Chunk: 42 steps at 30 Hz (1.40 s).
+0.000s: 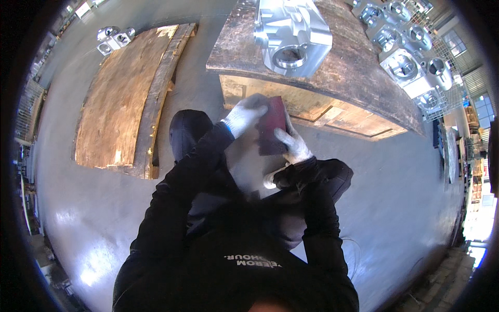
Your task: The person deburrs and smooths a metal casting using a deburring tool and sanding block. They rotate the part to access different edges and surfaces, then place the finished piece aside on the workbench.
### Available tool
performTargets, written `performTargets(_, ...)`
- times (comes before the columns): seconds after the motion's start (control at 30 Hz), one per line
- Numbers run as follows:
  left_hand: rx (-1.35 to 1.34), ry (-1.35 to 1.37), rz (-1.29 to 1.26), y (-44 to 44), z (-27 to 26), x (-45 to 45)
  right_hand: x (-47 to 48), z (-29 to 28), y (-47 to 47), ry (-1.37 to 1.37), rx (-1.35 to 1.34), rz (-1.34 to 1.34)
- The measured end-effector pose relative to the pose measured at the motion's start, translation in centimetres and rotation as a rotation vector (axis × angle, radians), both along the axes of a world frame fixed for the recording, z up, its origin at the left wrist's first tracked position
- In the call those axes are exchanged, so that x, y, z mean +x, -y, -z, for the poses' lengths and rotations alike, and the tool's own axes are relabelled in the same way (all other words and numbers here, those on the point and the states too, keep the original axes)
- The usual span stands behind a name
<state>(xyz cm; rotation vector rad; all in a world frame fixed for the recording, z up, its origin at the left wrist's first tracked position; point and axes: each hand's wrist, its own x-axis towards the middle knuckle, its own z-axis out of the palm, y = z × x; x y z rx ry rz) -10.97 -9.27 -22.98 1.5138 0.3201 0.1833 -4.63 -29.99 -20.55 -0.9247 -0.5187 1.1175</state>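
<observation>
A dark red sheet [273, 124], apparently abrasive paper or a pad, is held up in front of my lap. My right hand [295, 145], in a white knit glove, grips it by the right edge, with the thumb on the face towards me. My left hand [246, 113], gloved alike, is at the sheet's upper left edge; blur hides whether its fingers pinch it. Beyond both hands a machined metal housing [290, 56] with a round bore stands at the near edge of a worn wooden platform [351, 84]. Below my right wrist shows a white rounded thing [269, 181] of unclear kind.
Several similar metal housings [405, 70] stand at the platform's right side, near wire mesh [454, 93]. To the left a low wooden pallet [121, 101] lies on the smooth grey floor [97, 218], with more metal parts [114, 41] by its far end.
</observation>
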Motion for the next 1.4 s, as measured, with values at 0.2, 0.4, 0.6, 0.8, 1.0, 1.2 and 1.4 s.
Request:
performTargets(0.2,-0.246,0.142,0.067,0.4,1.1,0.3,1.3,0.9,1.0,-0.477,0.054,-0.122)
performTargets(0.4,0.164,0.068,-0.100,0.8,3.9,2.1,-1.7,0.9,-0.9,-0.328,-0.036,0.095)
performTargets(0.6,0.030,0.027,0.071,-0.2,1.2,1.0,-2.9,0.6,-1.0,-0.600,0.060,0.116)
performTargets(0.8,-0.151,0.034,0.031,-1.5,3.8,-0.2,-2.5,1.1,-1.0,-0.324,-0.226,0.319)
performTargets(1.0,-0.104,0.074,0.120,-1.0,1.5,0.5,-2.2,0.8,-1.3,0.674,-0.235,0.465)
performTargets(1.2,0.390,0.232,0.171,-2.8,-1.9,0.3,-0.9,-4.3,0.3,1.502,-0.463,0.356)
performTargets(1.4,-0.291,0.019,0.210,-1.1,-4.7,-0.8,-1.1,-3.4,-0.6,1.656,-0.561,0.524)
